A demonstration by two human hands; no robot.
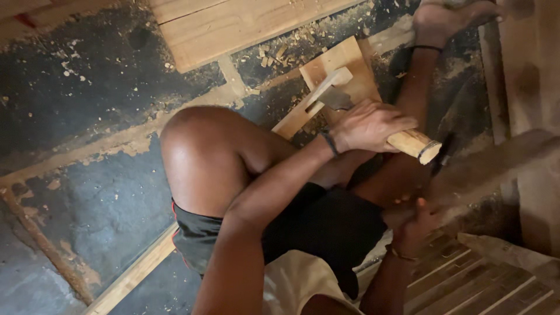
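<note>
Left hand (373, 125) clamped around wooden handle (415, 144) of axe-like tool, metal head (335, 98) above small board (344, 73). Right hand (417, 224) blurred beside dark piece (496, 163); grip indiscernible.

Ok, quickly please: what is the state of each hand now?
Left hand: closed around the pale wooden handle of a metal-headed tool.
Right hand: blurred, so it cannot be told.
</note>
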